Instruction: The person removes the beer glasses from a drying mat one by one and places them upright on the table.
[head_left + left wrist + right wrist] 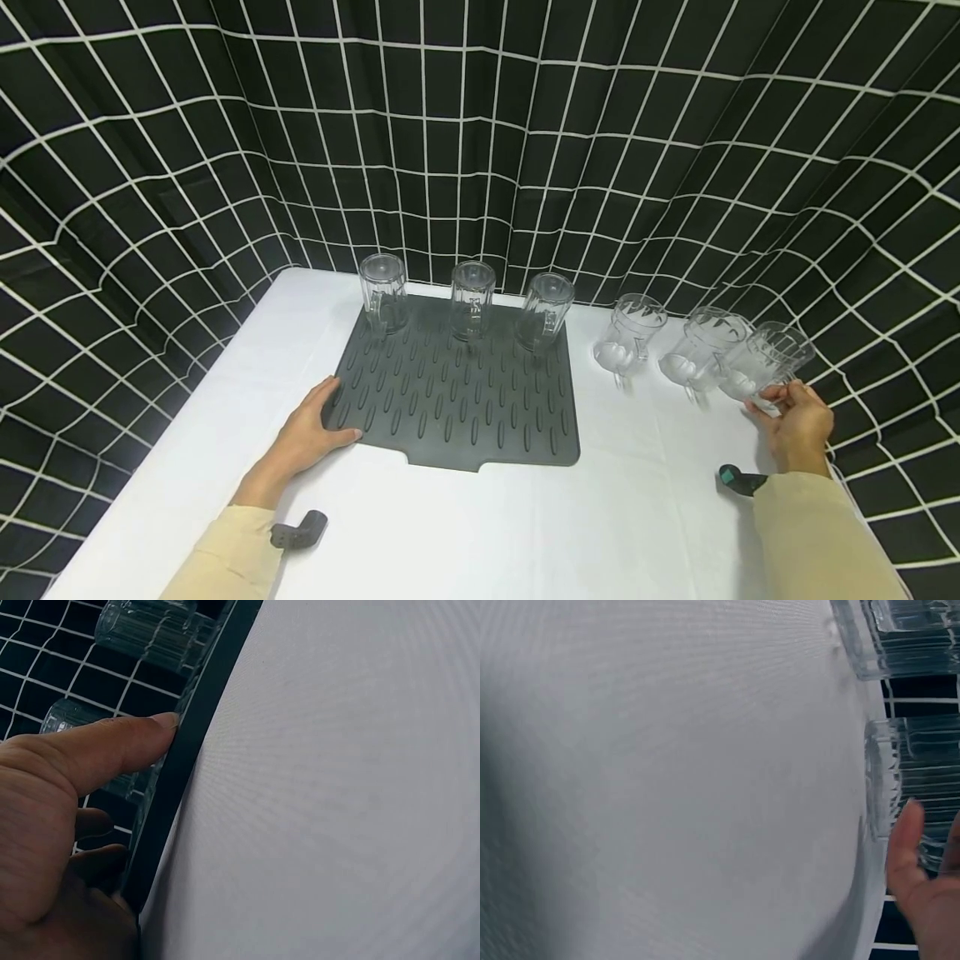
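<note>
My left hand (300, 433) rests at the front left corner of a dark grey ribbed drying mat (450, 400). Its thumb lies on the front edge, with the fingers stretched along the left side. At far right, my right hand (802, 421) has thumb and fingers around the handle of a clear glass mug (768, 354), the outermost of three standing mouth up on the table. Beside it are the middle mug (701, 350) and the inner mug (630, 333). In the right wrist view, thumb and fingers lie on either side of the held mug's handle (931, 853).
Along the mat's back edge, three glass mugs stand bottom up: a left one (384, 292), a centre one (472, 300) and a right one (545, 312). A white cloth (525, 533) covers the table. Black curtain with a white grid (465, 150) rises behind and at both sides.
</note>
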`<action>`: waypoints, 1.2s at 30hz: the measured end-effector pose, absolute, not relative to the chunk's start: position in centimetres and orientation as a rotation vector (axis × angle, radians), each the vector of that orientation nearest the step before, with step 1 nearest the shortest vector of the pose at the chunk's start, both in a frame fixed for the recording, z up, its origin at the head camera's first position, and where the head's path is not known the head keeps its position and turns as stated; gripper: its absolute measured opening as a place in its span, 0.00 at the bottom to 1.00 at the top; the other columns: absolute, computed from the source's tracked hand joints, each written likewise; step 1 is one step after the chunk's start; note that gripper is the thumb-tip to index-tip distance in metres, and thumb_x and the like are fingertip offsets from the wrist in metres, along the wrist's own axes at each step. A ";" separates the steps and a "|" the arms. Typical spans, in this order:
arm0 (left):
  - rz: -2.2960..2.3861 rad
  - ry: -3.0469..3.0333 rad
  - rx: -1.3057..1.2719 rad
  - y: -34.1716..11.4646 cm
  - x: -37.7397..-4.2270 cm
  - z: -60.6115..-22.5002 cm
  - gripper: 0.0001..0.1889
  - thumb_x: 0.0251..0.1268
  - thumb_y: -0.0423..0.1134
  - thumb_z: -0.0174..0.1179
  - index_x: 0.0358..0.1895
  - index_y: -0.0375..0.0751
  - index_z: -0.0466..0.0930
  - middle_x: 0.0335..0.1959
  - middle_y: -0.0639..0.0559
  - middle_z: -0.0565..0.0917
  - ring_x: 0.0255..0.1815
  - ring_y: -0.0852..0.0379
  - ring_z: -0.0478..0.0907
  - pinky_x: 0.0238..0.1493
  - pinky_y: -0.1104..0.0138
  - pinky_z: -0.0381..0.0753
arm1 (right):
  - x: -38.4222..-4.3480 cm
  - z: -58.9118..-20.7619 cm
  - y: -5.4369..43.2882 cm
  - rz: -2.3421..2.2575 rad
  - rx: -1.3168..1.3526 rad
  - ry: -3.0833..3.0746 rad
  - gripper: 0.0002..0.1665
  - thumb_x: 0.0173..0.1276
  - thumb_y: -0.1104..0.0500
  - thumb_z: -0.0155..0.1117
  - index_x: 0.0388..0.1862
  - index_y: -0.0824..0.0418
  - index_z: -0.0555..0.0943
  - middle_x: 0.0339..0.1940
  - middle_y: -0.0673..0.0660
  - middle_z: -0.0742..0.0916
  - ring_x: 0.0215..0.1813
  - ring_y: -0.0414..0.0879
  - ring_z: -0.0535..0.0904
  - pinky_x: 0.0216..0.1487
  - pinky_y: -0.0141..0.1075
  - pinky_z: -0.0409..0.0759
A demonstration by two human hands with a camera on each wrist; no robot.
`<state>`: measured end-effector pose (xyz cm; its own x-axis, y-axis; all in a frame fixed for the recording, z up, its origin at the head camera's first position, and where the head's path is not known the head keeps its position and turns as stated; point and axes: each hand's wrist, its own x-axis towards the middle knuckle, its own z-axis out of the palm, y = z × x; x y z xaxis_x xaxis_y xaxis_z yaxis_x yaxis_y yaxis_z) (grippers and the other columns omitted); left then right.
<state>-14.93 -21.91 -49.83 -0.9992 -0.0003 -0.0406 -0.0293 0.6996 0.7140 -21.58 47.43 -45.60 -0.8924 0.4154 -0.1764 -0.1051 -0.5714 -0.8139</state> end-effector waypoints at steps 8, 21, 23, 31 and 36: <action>1.204 2.856 -0.024 -21.9 -14.9 -49.8 0.52 0.49 0.45 0.73 0.75 0.35 0.50 0.76 0.36 0.49 0.73 0.32 0.46 0.68 0.37 0.47 | -21.8 -45.2 47.7 2.391 -0.718 -1.332 0.20 0.78 0.59 0.48 0.24 0.66 0.74 0.23 0.59 0.80 0.32 0.49 0.78 0.22 0.46 0.83; 1.220 2.858 -0.029 -21.8 -14.9 -49.9 0.52 0.49 0.44 0.72 0.75 0.34 0.50 0.76 0.35 0.49 0.73 0.32 0.46 0.68 0.38 0.47 | -21.8 -45.4 47.9 2.263 -0.840 -1.377 0.08 0.74 0.59 0.55 0.35 0.60 0.78 0.25 0.55 0.86 0.29 0.45 0.80 0.23 0.40 0.79; 1.221 2.862 -0.026 -21.8 -14.9 -49.9 0.52 0.49 0.44 0.73 0.75 0.34 0.51 0.76 0.35 0.49 0.73 0.33 0.46 0.68 0.38 0.47 | -21.6 -45.2 47.9 2.226 -0.872 -1.366 0.05 0.74 0.58 0.55 0.40 0.58 0.78 0.26 0.53 0.86 0.28 0.45 0.80 0.19 0.39 0.78; 1.205 2.846 -0.035 -21.7 -14.8 -49.6 0.52 0.50 0.44 0.72 0.75 0.34 0.50 0.76 0.36 0.48 0.74 0.33 0.45 0.68 0.38 0.46 | -20.7 -43.6 47.3 1.971 -0.876 -1.352 0.03 0.72 0.62 0.55 0.41 0.54 0.75 0.32 0.49 0.81 0.27 0.39 0.78 0.10 0.30 0.70; 1.209 2.837 -0.033 -21.8 -14.8 -49.5 0.52 0.50 0.44 0.72 0.75 0.34 0.50 0.76 0.35 0.48 0.74 0.33 0.45 0.68 0.38 0.46 | -20.1 -42.1 46.5 1.844 -0.776 -1.332 0.05 0.70 0.64 0.57 0.42 0.54 0.75 0.40 0.50 0.78 0.34 0.40 0.75 0.14 0.25 0.69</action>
<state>-14.85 -21.79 -49.50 -0.9981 0.0027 -0.0612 -0.0422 0.6928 0.7199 -20.12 46.53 -42.08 -0.5583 0.8276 -0.0580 -0.2049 -0.2052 -0.9570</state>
